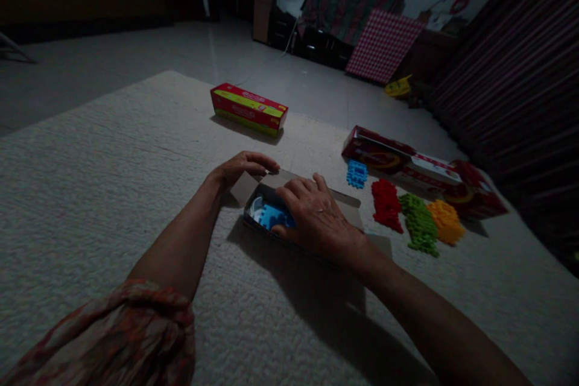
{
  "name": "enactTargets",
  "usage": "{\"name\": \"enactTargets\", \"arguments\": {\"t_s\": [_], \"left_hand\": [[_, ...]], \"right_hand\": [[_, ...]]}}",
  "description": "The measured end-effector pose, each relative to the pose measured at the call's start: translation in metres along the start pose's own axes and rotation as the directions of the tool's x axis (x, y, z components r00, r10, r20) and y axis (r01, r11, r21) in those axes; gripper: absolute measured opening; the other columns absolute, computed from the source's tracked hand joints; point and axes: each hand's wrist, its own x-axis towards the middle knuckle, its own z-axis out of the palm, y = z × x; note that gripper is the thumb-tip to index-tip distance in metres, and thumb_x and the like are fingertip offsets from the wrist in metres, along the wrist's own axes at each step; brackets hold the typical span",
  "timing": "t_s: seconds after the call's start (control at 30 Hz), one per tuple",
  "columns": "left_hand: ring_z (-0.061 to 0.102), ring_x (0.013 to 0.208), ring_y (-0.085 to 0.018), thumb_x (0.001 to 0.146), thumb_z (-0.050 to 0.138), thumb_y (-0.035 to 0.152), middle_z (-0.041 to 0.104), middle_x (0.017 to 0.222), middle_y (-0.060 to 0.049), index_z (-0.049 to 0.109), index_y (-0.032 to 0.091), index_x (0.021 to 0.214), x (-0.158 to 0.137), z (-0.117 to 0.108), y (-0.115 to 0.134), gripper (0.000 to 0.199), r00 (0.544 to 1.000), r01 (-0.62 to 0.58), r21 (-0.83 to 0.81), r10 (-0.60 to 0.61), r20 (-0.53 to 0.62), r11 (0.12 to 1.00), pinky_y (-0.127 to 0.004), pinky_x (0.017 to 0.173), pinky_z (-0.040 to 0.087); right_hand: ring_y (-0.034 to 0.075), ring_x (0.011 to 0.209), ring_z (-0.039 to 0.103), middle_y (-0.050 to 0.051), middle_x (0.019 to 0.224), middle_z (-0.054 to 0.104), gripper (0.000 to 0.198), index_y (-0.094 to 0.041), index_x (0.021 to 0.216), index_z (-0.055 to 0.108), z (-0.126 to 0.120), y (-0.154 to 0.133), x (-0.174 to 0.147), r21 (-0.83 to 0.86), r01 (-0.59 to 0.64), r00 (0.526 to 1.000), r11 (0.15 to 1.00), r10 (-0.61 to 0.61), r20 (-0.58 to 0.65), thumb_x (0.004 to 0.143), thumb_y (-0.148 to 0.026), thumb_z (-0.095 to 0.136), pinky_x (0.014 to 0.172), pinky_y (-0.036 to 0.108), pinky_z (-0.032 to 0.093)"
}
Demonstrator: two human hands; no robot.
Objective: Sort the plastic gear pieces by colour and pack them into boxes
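Observation:
An open cardboard box (348, 210) lies on the pale mat with its flaps folded out. My left hand (242, 167) is at its far left corner, fingers stretched out over the flap there. My right hand (319, 217), with a ring on one finger, reaches down into the box. Its thumb and fingers close around blue plastic interlocking blocks (273, 216) inside. A whitish piece (257, 208) shows at the box's left end. The right hand covers much of the interior, so the rest of the contents is hidden.
Piles of blue (357, 174), red (386, 205), green (420, 223) and orange blocks (446, 221) lie on the right. Behind them lies a long dark red box (384, 154). A red and yellow box (248, 110) stands farther back on the mat (113, 163).

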Motion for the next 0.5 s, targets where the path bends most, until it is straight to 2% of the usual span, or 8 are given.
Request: {"name": "enactTargets", "arguments": {"t_s": [0.13,0.27,0.33,0.4,0.5], "left_hand": [[0.069,0.084,-0.019,0.066,0.077,0.016,0.078,0.103,-0.011,0.082,0.016,0.097,0.0,0.0,0.001,0.032,1.0,0.014,0.005,-0.014,-0.015,1.0,-0.034,0.081,0.053],[0.068,0.079,-0.018,0.065,0.077,0.015,0.078,0.1,-0.01,0.082,0.016,0.097,-0.001,0.002,0.002,0.033,0.999,0.051,-0.007,-0.052,-0.018,0.999,-0.033,0.075,0.053],[0.068,0.076,-0.018,0.065,0.076,0.015,0.079,0.1,-0.01,0.083,0.017,0.097,-0.002,0.003,0.002,0.033,0.997,0.069,-0.03,-0.069,-0.021,0.997,-0.032,0.072,0.053],[0.068,0.076,-0.018,0.065,0.076,0.015,0.079,0.1,-0.01,0.083,0.019,0.097,-0.003,0.003,0.002,0.032,0.997,0.067,-0.05,-0.069,-0.025,0.996,-0.031,0.071,0.053],[0.069,0.076,-0.018,0.066,0.078,0.016,0.079,0.101,-0.01,0.083,0.02,0.096,-0.002,0.002,0.001,0.031,0.996,0.09,-0.049,-0.09,-0.006,0.995,-0.031,0.069,0.054]], "right_hand": [[0.033,0.115,0.058,0.014,0.119,0.067,0.037,-0.02,0.119,0.064,-0.008,0.002,-0.007,0.032,-0.007,0.999,0.999,0.009,-0.046,0.088,-0.036,0.075,0.109,0.059,0.035],[0.033,0.11,0.061,0.013,0.114,0.069,0.03,-0.023,0.12,0.067,-0.03,0.025,-0.022,0.052,-0.067,0.978,0.996,0.076,-0.193,0.092,-0.031,0.068,0.102,0.053,0.041],[0.032,0.108,0.063,0.012,0.112,0.07,0.027,-0.023,0.119,0.069,-0.039,0.052,-0.03,0.056,-0.172,0.953,0.984,0.18,-0.244,0.095,-0.032,0.062,0.099,0.051,0.044],[0.032,0.105,0.065,0.012,0.112,0.072,0.026,-0.024,0.116,0.072,-0.041,0.09,-0.039,0.054,-0.307,0.908,0.95,0.309,-0.282,0.096,-0.032,0.058,0.095,0.049,0.048],[0.029,0.099,0.069,0.011,0.107,0.075,0.027,-0.021,0.106,0.077,-0.025,0.152,-0.051,0.057,-0.477,0.835,0.877,0.473,-0.28,0.093,-0.024,0.054,0.088,0.043,0.052]]}}
